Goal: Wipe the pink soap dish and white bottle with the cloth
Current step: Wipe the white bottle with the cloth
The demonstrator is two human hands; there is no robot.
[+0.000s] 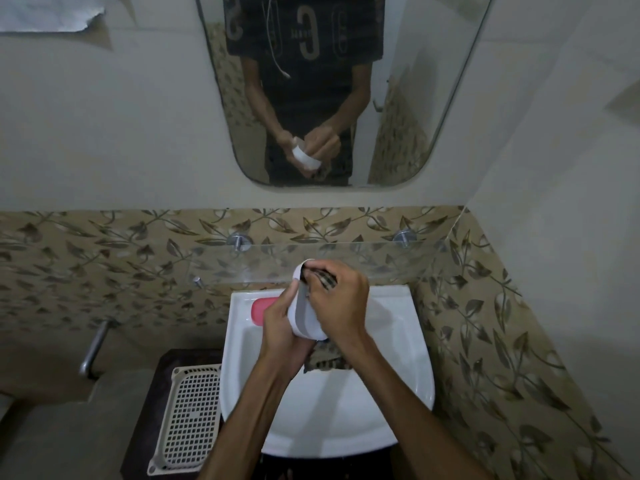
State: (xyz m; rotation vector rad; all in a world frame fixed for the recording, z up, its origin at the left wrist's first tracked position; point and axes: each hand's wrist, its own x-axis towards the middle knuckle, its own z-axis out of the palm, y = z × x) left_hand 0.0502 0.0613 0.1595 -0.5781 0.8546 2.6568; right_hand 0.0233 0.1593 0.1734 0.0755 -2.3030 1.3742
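While the white bottle (304,315) is held above the sink (408,372), wiping of it is under way. Left hand (280,329) wraps the bottle's lower side, grip clamped on it. Right hand (341,303) presses the patterned cloth (325,360) against the bottle's upper part, fingers curled into the cloth; a tail of cloth hangs below the bottle. Pink soap dish (265,308) sits on the sink's back-left ledge, just beside the left hand, untouched at this moment; whether it is wiped already cannot be told. Judged stage: bottle part in progress, dish either done or left.

Around: glass shelf (398,258) just behind the hands, close enough to knock. Mirror (433,98) above. Perforated plastic tray (188,417) lies left of the sink, well clear.
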